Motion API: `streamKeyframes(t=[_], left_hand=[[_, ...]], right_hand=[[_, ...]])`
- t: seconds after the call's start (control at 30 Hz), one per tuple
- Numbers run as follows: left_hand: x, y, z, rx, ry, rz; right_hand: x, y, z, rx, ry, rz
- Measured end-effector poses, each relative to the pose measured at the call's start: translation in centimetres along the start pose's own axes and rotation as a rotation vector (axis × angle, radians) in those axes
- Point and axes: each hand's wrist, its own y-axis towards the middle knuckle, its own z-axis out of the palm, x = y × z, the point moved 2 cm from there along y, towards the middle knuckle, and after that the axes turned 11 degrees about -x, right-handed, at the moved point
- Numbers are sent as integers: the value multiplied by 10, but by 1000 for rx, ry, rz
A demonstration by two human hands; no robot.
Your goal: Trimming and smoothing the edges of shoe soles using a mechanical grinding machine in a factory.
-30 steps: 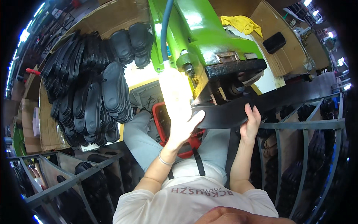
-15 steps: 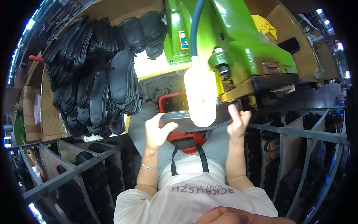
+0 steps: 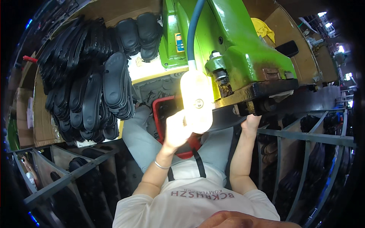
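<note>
A big green machine (image 3: pixel 243 53) is set at the far side, a bit to the right. A large pile of black shoe soles (image 3: pixel 85 87) is stacked at the left on a white tabletop (image 3: pixel 141 71). A red bin (image 3: pixel 156 114) is seen low down, between the legs. A bright lamp (image 3: pixel 197 102) is joined to a blue tube (image 3: pixel 194 30). One black sole (image 3: pixel 228 118) is kept between the two hands, under the machine's near end, and is partly hidden by the lamp. The left hand (image 3: pixel 176 131) is washed out by light, and the right hand's (image 3: pixel 251 123) fingers are covered by the machine, so whether either hand's fingers are clamped or apart cannot be told.
</note>
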Motion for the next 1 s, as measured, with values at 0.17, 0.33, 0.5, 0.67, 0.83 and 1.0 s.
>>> streamKeyframes(t=[0.17,0.33,0.5,0.67,0.83,1.0], left_hand=[[4,-1,-49,-27,-280,-344],[15,-27,-83,-101,-269,-548],[41,-68,-111,107,-197,-648],[25,-50,-87,34,-35,-417],[-18,-5,-19,139,237,59],[-8,8,2,48,265,314]], right_hand=[[-9,-42,39,27,-82,-5],[-17,-69,65,29,-41,-40],[-19,-74,79,228,-186,-43],[-9,-66,71,141,-114,-54],[-3,-21,9,-141,-88,-195],[14,-2,15,-121,-28,-139]])
